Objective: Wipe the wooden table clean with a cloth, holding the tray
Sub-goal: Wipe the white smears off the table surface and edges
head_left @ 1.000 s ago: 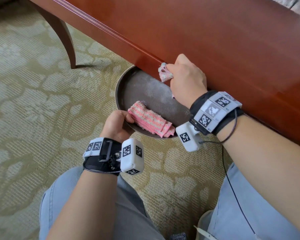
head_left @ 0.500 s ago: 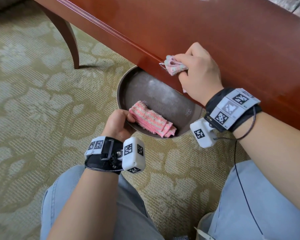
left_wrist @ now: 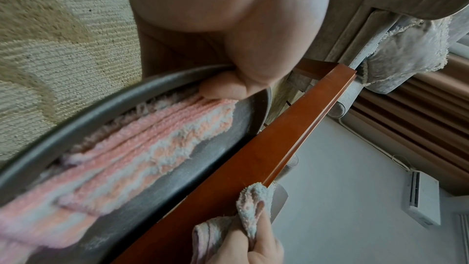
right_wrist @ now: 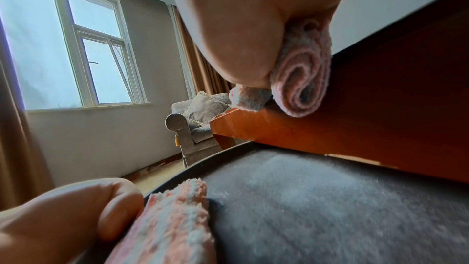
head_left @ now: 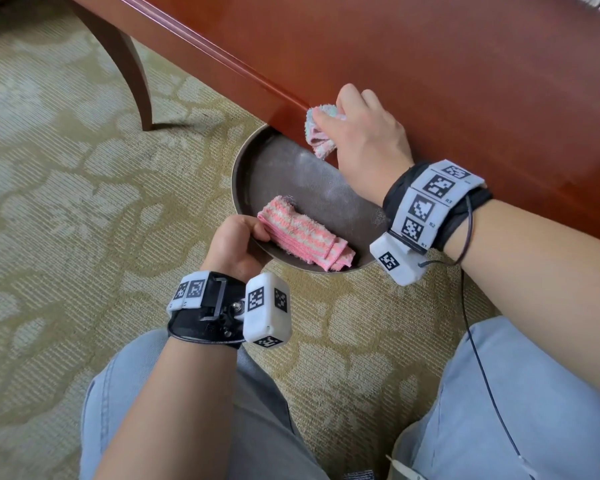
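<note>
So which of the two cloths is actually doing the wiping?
The pale bunched cloth gripped in the right hand, pressed at the table edge. The other, the folded pink striped cloth, just lies in the tray held by the left hand.

The glossy reddish-brown wooden desk (head_left: 430,81) shows a plain polished sheen. The round dark grey metal tray (head_left: 291,181) carries a pale dusty film. On it lies a folded terry cloth (head_left: 302,237) striped pink and white. The crumpled cloth (head_left: 321,133) at the desk edge mixes pink, white and pale blue. The carpet (head_left: 66,202) bears cream floral shapes on olive-gold.
</note>
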